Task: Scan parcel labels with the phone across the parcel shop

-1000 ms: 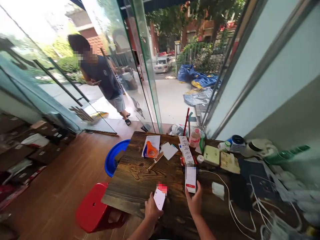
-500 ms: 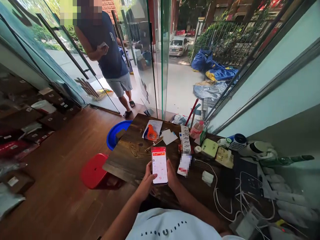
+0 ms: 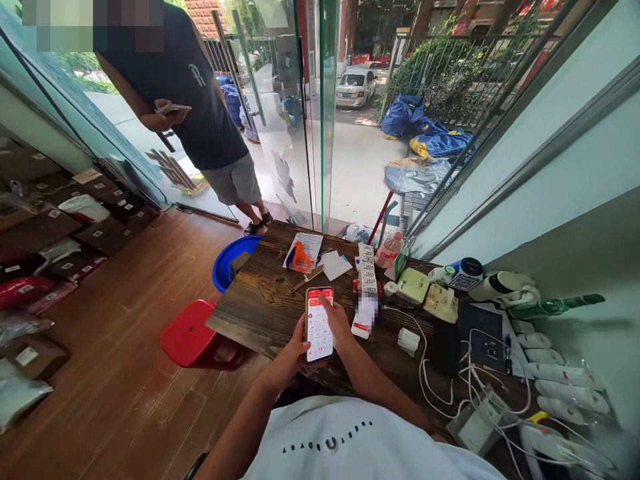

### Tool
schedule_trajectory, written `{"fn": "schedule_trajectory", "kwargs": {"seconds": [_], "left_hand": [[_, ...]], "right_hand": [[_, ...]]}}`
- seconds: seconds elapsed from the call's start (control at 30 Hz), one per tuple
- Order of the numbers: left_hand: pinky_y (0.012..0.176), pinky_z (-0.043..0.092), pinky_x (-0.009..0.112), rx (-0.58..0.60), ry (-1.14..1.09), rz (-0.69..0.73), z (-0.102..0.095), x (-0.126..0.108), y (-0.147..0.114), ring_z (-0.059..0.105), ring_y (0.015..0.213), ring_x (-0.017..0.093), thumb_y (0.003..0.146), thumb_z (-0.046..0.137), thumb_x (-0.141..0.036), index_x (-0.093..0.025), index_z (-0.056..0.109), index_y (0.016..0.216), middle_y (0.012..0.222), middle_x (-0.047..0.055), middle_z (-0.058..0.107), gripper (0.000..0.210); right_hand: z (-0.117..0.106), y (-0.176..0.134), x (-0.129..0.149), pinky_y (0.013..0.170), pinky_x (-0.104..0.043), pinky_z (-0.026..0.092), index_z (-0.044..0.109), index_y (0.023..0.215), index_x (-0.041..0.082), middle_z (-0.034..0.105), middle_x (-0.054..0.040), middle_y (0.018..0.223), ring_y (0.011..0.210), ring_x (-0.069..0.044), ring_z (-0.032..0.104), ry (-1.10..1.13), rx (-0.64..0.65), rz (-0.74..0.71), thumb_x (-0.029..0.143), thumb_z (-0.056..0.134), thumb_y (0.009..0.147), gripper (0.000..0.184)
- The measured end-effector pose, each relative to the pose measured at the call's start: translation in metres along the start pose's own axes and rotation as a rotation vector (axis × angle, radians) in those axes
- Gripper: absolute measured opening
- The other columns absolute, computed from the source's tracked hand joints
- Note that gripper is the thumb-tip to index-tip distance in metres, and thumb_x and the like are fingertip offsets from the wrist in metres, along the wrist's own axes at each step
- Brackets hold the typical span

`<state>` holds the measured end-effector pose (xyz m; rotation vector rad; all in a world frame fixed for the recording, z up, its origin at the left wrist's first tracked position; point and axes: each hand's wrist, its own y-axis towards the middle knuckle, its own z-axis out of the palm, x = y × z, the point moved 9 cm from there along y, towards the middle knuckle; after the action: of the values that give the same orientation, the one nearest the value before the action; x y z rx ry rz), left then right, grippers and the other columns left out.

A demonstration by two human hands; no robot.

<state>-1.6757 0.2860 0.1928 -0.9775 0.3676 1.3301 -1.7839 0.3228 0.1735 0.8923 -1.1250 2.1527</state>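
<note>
A smartphone [image 3: 319,337] with a red and white app page on its lit screen is held upright over the near edge of the dark wooden table [image 3: 250,317]. Closed around its left side is my left hand [image 3: 294,352], thumb at the lower left of the screen. My right hand [image 3: 341,327] is closed at the phone's right edge, its thumb over the upper part of the screen. Just right of the phone lies a strip of numbered labels [image 3: 367,270]. Beyond the phone are an orange tape dispenser [image 3: 302,258] and a box cutter [image 3: 307,279].
A person [image 3: 190,100] holding a phone stands by the glass door. A red stool [image 3: 187,333] and blue tub [image 3: 220,263] flank the table's left side. White cables [image 3: 425,380], a bottle [image 3: 390,251] and paper rolls [image 3: 570,377] crowd the right. Parcels [image 3: 37,233] are piled far left.
My right thumb has moved from the phone's side onto the upper screen, and the page shows different content. The person at the door has come closer, farther left in view.
</note>
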Motion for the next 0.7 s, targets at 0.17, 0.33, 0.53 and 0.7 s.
{"fn": "schedule_trajectory", "kwargs": {"seconds": [0.17, 0.33, 0.53, 0.7], "left_hand": [[0.073, 0.059, 0.043, 0.005, -0.038, -0.006, 0.005, 0.009, -0.005, 0.054, 0.118, 0.035, 0.078, 0.068, -0.04, -0.047, 0.03, 0.141, 0.154, 0.004, 0.03, 0.074], [0.068, 0.061, 0.045, -0.01, -0.057, 0.044, 0.01, -0.002, -0.013, 0.051, 0.12, 0.037, 0.08, 0.066, -0.038, -0.046, 0.03, 0.14, 0.155, 0.004, 0.027, 0.071], [0.08, 0.059, 0.046, -0.058, -0.096, 0.061, 0.0, -0.026, -0.033, 0.051, 0.123, 0.034, 0.073, 0.06, -0.012, -0.048, 0.017, 0.148, 0.156, 0.002, 0.031, 0.094], [0.083, 0.059, 0.044, -0.076, -0.07, 0.092, -0.02, -0.047, -0.049, 0.05, 0.125, 0.033, 0.069, 0.061, -0.003, -0.051, 0.011, 0.149, 0.158, 0.0, 0.028, 0.105]], "right_hand": [[-0.003, -0.013, -0.006, 0.052, -0.03, 0.044, 0.059, 0.074, 0.02, 0.067, -0.0021, 0.062, 0.053, -0.018, 0.061, 0.037, 0.041, 0.033, 0.069, 0.063, 0.071, 0.049], [0.004, -0.028, 0.003, 0.067, -0.031, 0.049, 0.061, 0.096, 0.021, 0.072, -0.0034, 0.085, 0.076, -0.021, 0.067, -0.028, 0.207, -0.06, 0.062, 0.064, 0.078, 0.044], [0.037, -0.061, 0.007, 0.078, -0.037, 0.051, 0.055, 0.12, 0.023, 0.07, -0.008, 0.109, 0.095, -0.025, 0.066, -0.091, 0.515, -0.058, 0.052, 0.057, 0.088, 0.043], [0.07, -0.068, 0.005, 0.084, -0.04, 0.052, 0.052, 0.125, 0.025, 0.066, -0.0077, 0.121, 0.107, -0.027, 0.063, -0.044, 0.558, -0.086, 0.045, 0.055, 0.088, 0.042]]}}
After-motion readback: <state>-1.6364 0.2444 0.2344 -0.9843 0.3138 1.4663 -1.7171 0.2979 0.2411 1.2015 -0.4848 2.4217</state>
